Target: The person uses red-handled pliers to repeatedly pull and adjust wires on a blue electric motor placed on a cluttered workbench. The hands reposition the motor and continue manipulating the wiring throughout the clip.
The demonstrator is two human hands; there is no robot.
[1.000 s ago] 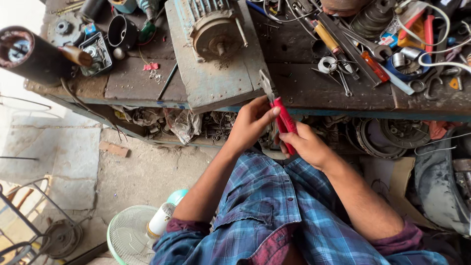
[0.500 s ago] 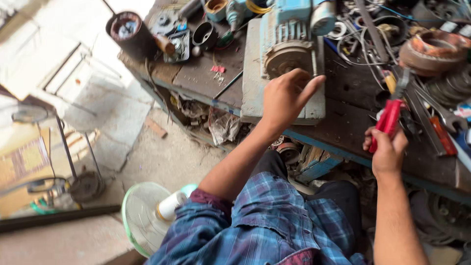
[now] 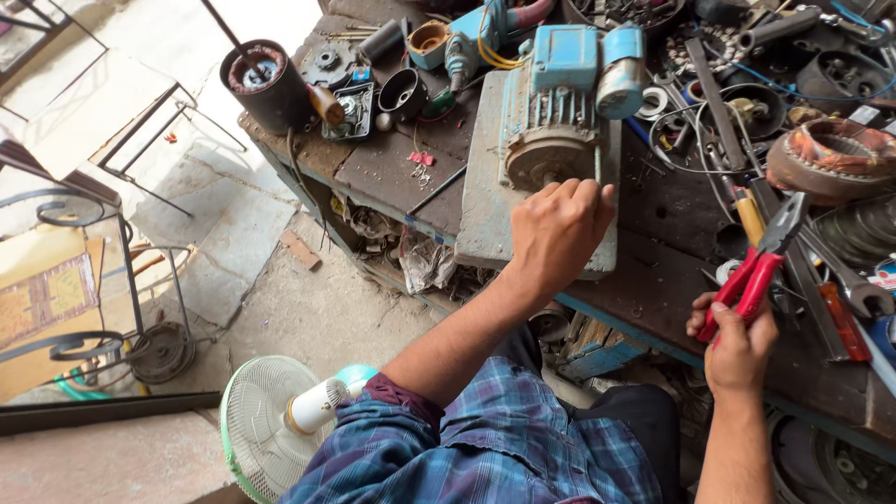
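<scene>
Seated at a cluttered workshop table [image 3: 653, 289], you hold two things at once. Your left hand [image 3: 558, 227] pinches a thin grey rod or wire [image 3: 597, 161] between thumb and fingertips, its upper end rising in front of the round, rusty end plate of a blue electric motor [image 3: 558, 103]; whether the rod touches that plate cannot be told. Your right hand [image 3: 737, 343] closes its grip around the red handles of a pair of pliers [image 3: 761, 261], whose dark metal nose stands slightly parted and points up and away, well apart from the motor.

As a judgement, the work looks to be in its middle: the motor sits on its grey slab base [image 3: 485, 196], casing closed and ribbed, and the pliers are not yet brought to it.

Everything around is metal, grease and worn wood. A copper-wound stator ring [image 3: 835, 161] lies at the far right, a black cylinder [image 3: 266, 84] stands at the table's left corner, and a pale green fan [image 3: 271, 425] rests on the concrete floor [image 3: 308, 308] below.
</scene>
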